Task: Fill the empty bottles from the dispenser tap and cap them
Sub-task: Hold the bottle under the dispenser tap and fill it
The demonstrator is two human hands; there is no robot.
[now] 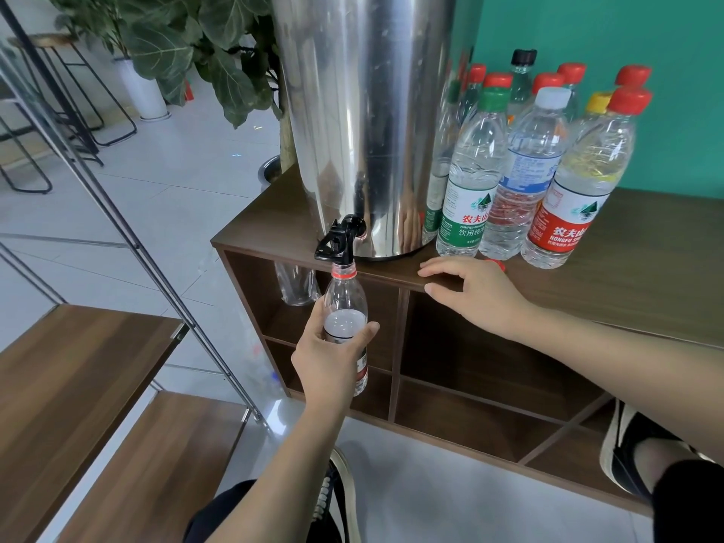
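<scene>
At lower centre the left hand (329, 360) wraps its fingers and thumb around an uncapped bottle (346, 307), held upright with its mouth just under the black tap (340, 241) of the steel dispenser (364, 111). Right of centre, the right hand (470, 291) rests with relaxed fingers spread on the cabinet (646, 260) edge. Capped bottles (521, 170) cluster at upper right.

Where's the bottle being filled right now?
Head view, left of centre: the bottle is in the left hand, mouth under the black tap.
</scene>
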